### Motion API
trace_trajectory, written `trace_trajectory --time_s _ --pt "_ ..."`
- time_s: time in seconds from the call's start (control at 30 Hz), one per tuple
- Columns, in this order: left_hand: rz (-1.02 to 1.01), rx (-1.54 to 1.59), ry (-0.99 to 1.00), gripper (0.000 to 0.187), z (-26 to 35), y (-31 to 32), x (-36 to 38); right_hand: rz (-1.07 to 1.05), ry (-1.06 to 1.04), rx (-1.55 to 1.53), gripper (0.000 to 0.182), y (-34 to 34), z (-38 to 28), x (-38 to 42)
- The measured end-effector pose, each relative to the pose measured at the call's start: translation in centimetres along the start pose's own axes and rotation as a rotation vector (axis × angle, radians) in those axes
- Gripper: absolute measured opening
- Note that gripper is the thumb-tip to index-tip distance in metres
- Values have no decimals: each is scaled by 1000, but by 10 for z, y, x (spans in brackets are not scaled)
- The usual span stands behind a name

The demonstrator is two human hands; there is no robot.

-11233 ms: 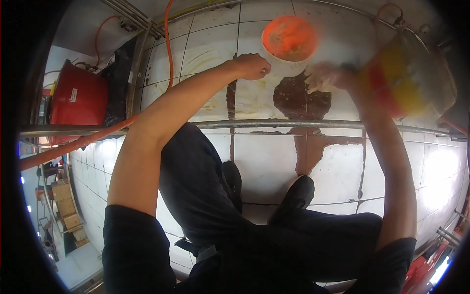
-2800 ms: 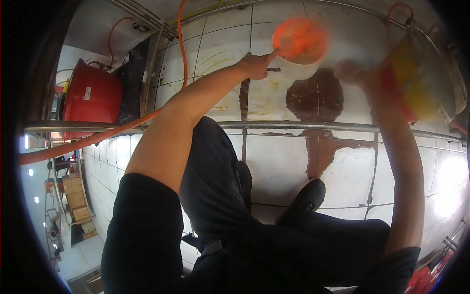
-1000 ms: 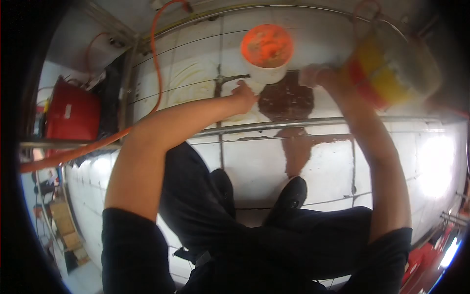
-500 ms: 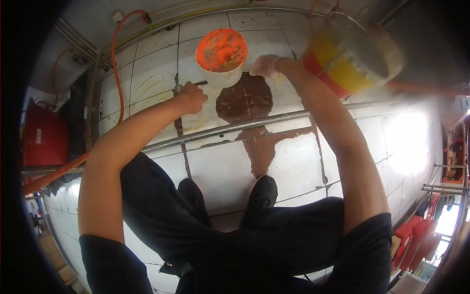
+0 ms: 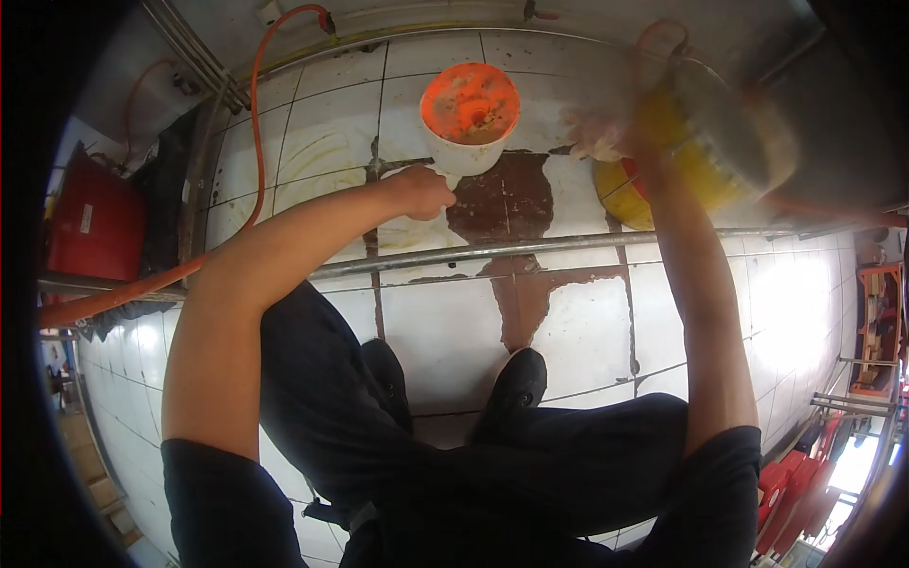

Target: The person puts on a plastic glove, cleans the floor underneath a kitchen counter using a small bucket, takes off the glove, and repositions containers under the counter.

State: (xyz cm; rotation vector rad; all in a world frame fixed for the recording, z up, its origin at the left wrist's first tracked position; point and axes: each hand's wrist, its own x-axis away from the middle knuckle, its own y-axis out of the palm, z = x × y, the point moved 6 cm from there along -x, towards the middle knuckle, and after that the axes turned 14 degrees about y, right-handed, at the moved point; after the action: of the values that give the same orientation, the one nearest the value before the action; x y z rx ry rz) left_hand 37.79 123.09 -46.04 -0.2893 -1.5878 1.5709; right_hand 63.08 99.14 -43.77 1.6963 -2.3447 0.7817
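My left hand [image 5: 426, 192] is closed beside the lower left of a small white bucket [image 5: 466, 156] with a bright orange, dirt-smeared inside or top [image 5: 471, 99]. I cannot make out what, if anything, its fingers hold. My right hand [image 5: 597, 134] is stretched forward to the right of that bucket; its pale outline is smeared by motion, so its fingers do not show. Right beside my right forearm is a larger yellow-and-red bucket [image 5: 734, 166], blurred. Between the hands, a brown bare patch [image 5: 507, 199] shows in the white tiled surface [image 5: 331, 123].
A metal pipe [image 5: 530, 244] crosses in front of my shoes [image 5: 511, 383]. An orange hose [image 5: 258, 123] runs down the left side, near a red container [image 5: 95, 220]. Red items [image 5: 795, 497] stand at lower right.
My right hand has moved right, away from the white bucket and towards the yellow-and-red one. My left hand stays closed near the white bucket. The whole view has shifted slightly.
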Motion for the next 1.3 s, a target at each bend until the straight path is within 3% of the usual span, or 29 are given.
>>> trace_trajectory --time_s 0.03,0.1,0.17,0.27,0.33,0.5,0.6,0.77,0.9,1.0,1.1,1.17,1.3 --pt "58 26 4 19 2 -8 0 -8 72 -135 48 5 -6 7" --pt "176 81 8 17 10 -31 -1 -90 313 -691 45 20 -5 3" --pt "287 95 28 16 18 -56 -3 78 142 -607 41 20 -16 -5" --pt "463 113 17 16 25 -87 -1 205 109 -749 36 31 -34 -6" --pt "506 123 -13 16 23 -92 6 273 131 -559 36 34 -43 -18" --pt "448 189 -119 19 26 -96 11 460 144 905 41 43 -65 -73" --pt "526 446 -214 29 15 -81 4 645 323 608 47 49 -91 -70" --pt "545 474 -456 49 13 -130 21 911 505 -33 55 65 -121 -63" --pt "506 359 -547 54 10 -145 36 930 592 -506 58 84 -139 -61" --pt "572 286 -531 49 13 -151 41 881 393 16 61 87 -135 -93" --pt "630 202 -502 45 10 -151 37 852 193 467 87 106 -152 -90" --pt "757 147 -462 51 7 -149 32 837 310 488 90 105 -159 -71" --pt "604 122 -521 48 -6 -142 26 830 467 529 87 109 -178 -53"
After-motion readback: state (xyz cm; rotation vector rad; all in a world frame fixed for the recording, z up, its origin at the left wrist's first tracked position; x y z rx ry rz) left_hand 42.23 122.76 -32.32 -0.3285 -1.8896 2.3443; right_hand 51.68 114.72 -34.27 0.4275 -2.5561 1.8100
